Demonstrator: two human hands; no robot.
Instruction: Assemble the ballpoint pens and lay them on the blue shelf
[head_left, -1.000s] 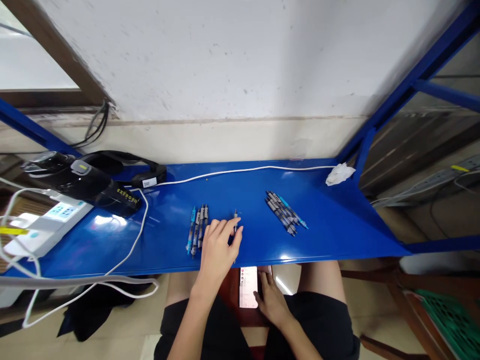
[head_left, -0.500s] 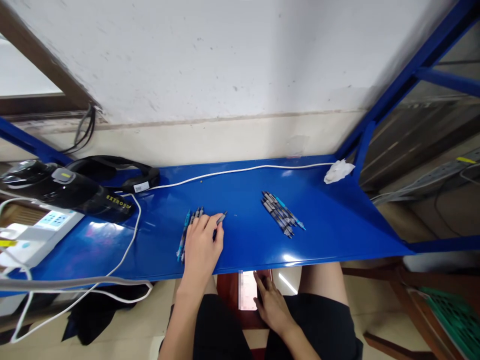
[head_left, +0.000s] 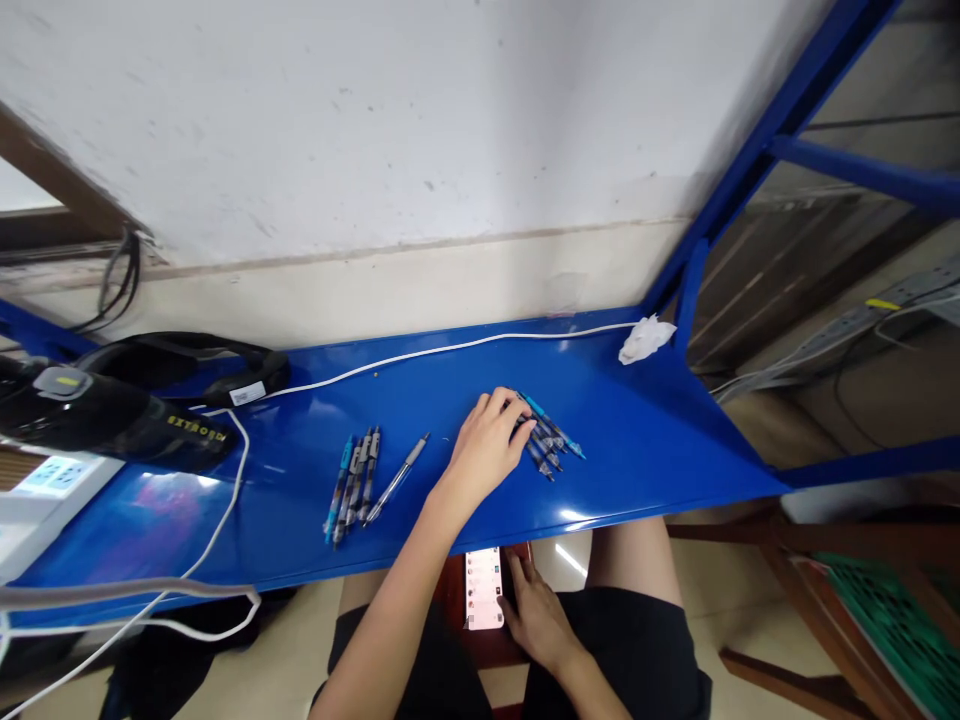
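My left hand [head_left: 489,432] reaches over the right-hand group of pens [head_left: 556,440] on the blue tabletop [head_left: 630,440]. Its thumb and index finger pinch around a pen there, which the fingers partly cover. To the left lies a second group of pens [head_left: 354,485], several dark ones and one with a blue top, side by side. A single grey-and-clear pen [head_left: 397,480] slants just right of that group. Below the table edge my right hand [head_left: 541,615] rests beside a lit phone [head_left: 484,590], thumb at its edge and fingers spread.
A black bottle [head_left: 112,415], a black strapped device [head_left: 247,385] and a white power strip [head_left: 56,505] crowd the left end. Along the back runs a white cable [head_left: 420,352]. Crumpled tissue [head_left: 646,340] sits near the blue frame [head_left: 694,290] at right.
My left hand has left a pen beside the left group and moved right to the other pens. My right hand stays by the phone. The view has shifted slightly to the right.
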